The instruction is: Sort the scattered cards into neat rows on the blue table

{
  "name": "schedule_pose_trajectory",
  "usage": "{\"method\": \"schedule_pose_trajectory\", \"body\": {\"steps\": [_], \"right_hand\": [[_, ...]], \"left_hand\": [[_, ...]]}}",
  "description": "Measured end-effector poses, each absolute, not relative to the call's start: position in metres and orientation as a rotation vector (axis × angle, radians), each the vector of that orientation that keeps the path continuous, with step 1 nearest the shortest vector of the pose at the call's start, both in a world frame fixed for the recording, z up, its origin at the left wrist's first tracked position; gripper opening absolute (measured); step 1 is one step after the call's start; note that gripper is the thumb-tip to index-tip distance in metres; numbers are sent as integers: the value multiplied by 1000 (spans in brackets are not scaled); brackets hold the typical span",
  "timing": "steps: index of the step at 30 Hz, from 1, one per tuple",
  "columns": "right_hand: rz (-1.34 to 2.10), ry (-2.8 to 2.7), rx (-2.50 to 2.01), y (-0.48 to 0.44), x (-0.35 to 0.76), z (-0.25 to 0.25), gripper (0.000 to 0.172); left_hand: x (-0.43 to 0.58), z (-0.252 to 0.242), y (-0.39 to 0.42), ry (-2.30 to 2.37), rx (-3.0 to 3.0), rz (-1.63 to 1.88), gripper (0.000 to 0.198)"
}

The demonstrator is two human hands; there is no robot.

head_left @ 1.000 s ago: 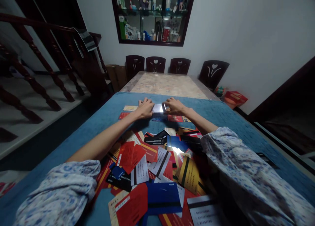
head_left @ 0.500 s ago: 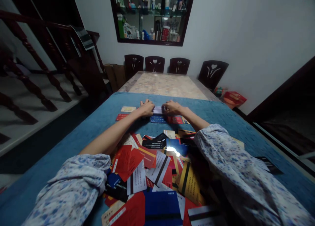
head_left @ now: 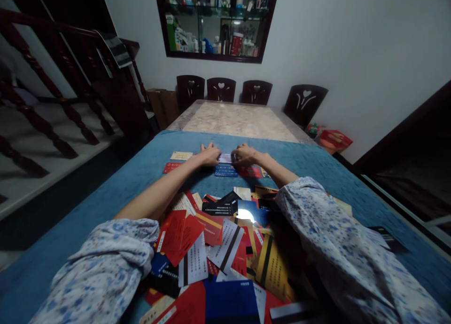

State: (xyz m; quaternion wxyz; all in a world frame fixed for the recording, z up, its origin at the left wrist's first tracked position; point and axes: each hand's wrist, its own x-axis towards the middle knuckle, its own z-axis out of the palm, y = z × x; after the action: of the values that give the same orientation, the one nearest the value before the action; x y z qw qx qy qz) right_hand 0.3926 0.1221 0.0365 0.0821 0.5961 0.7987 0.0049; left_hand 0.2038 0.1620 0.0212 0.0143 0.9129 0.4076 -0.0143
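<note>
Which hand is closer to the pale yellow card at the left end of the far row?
Left. The left hand rests just right of the pale yellow card; the right hand lies farther right, beyond the left hand.

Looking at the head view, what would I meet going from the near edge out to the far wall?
Heap of cards → blue card → left hand and right hand at a pale card → bare marble tabletop → row of chairs → wall cabinet.
</note>
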Motion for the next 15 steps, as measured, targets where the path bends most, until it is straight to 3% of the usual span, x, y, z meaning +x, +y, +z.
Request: {"method": "schedule_pose_trajectory", "body": {"steps": [9,15], "right_hand": [[3,2397,1717,127,395,35,37],[39,2383,1723,127,396,35,44]], "left_hand": [[203,21,166,1265,2823,-79,24],[200,22,168,1261,2817,-107,24]]}}
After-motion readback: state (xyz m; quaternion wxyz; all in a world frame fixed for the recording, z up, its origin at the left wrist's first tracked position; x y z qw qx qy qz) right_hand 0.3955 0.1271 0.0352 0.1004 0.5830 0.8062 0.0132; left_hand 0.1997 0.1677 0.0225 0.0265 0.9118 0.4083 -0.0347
